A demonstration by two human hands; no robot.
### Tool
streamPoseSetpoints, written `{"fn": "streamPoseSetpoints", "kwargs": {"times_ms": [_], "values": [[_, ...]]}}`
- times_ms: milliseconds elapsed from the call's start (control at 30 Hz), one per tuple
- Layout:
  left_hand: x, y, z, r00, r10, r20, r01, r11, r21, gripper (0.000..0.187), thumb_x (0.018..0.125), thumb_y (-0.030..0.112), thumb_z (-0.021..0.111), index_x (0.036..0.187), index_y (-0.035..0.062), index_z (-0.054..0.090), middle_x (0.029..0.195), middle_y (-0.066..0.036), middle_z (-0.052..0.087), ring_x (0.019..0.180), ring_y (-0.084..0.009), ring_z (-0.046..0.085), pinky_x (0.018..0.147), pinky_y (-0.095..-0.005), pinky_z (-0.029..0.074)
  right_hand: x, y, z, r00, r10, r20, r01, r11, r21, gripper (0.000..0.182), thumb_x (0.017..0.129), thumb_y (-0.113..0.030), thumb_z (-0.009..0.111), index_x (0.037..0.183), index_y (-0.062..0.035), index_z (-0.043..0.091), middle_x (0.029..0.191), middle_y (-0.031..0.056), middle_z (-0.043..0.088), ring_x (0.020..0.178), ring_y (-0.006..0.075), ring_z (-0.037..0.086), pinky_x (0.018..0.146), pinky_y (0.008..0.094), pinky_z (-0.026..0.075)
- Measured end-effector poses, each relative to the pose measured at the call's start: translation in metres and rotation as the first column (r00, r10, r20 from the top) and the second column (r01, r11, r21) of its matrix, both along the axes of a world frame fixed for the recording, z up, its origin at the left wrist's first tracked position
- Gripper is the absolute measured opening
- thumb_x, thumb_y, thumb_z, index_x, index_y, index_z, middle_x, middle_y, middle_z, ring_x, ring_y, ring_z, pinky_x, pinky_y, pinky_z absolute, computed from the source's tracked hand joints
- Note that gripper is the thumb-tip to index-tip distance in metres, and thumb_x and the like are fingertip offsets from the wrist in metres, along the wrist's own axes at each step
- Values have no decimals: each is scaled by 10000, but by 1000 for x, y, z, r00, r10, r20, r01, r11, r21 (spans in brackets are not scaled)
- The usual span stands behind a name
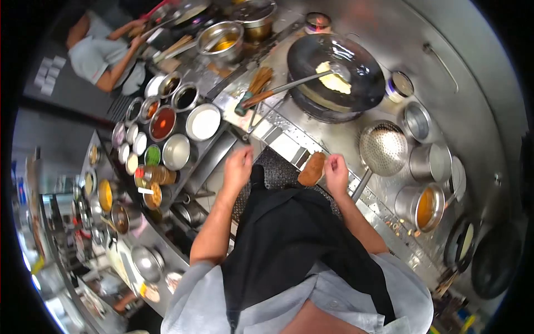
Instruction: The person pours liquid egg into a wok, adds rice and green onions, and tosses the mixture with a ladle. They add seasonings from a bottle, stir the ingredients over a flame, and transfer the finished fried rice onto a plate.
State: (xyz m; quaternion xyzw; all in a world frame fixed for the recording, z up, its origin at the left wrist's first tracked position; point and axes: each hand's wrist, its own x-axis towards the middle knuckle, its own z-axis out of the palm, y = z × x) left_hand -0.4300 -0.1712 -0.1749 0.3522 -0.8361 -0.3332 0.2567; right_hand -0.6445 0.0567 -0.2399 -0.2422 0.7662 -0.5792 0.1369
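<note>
My left hand [239, 165] hangs in front of my apron with its fingers curled in and nothing showing from it. My right hand [336, 173], also curled closed, is beside a folded brown cloth [312, 168] at the counter's front edge. Ahead of my hands sits a large black wok [364, 67] with pale yellow food [334, 80] in it. A ladle with a wooden handle [272, 96] rests across the wok's rim. Right of my right hand, a perforated metal strainer [384, 147] lies with its handle toward me.
On the left stand several bowls, including red sauce [163, 123], white contents [203, 122] and chopped greens [152, 155], with a bottle [158, 175]. A pot of orange liquid [427, 207] and metal pots [430, 162] stand right. Another person [108, 55] works at the upper left.
</note>
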Motion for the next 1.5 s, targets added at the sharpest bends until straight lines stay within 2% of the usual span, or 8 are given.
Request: {"fn": "streamPoseSetpoints", "kwargs": {"times_ms": [200,333,567,633,733,1000,1433,1500], "values": [[-158,-84,63,913,-299,277,400,785,-473,413,822,126,635,1232,111,590,966,-146,637,932,-346,621,802,-489,488,-45,-92,58,930,-97,-354,115,993,30,221,841,-103,644,1043,-17,617,983,157,642,935,310,622,831,409,496],[-193,-153,-5,574,-402,713,599,800,-32,615,868,181,497,1462,113,351,1078,-294,633,1037,-410,625,889,-485,495,-62,-155,70,843,-74,-533,235,941,242,256,846,-162,644,1066,-31,636,1051,176,637,1046,337,587,901,438,479],[-144,-179,76,632,-615,473,581,779,236,537,848,138,569,1369,41,479,1133,-273,633,1069,-429,604,904,-444,487,-74,-187,66,972,-37,-232,183,740,647,196,814,-198,667,946,-54,689,990,141,670,1034,352,601,891,438,488],[-122,-207,115,576,-660,482,645,729,229,573,846,111,588,1401,54,456,1116,-260,645,1055,-395,626,909,-392,482,-61,-175,71,874,-95,-477,345,812,471,143,797,-192,682,855,-62,693,896,113,667,970,334,614,838,439,499],[-108,-247,161,507,-737,446,508,674,536,590,860,67,626,1426,86,461,740,-21,538,521,-103,478,467,-267,413,-37,-160,107,800,-106,-591,392,837,382,122,777,-186,695,808,-69,684,846,104,647,899,308,615,776,442,500],[-138,-208,96,531,-624,573,701,704,117,570,855,143,625,1404,141,470,1083,-244,652,975,-445,624,827,-485,502,13,-170,66,787,-101,-609,420,810,409,108,762,-172,695,743,-82,640,810,97,627,846,285,611,705,430,485],[-102,-236,134,672,-632,385,518,773,366,570,879,52,624,1424,66,455,1241,-164,641,1051,-248,645,941,-337,463,-46,-178,77,757,-219,-616,465,842,272,67,757,-127,703,747,-71,669,815,93,630,868,294,603,749,410,486],[-108,-227,113,721,-661,208,541,724,428,577,888,5,587,1441,55,430,1028,-67,644,774,-149,602,689,-279,499,-46,-180,58,796,-161,-584,416,846,333,70,767,-113,699,802,-57,676,846,89,637,892,297,603,770,411,493]]}}
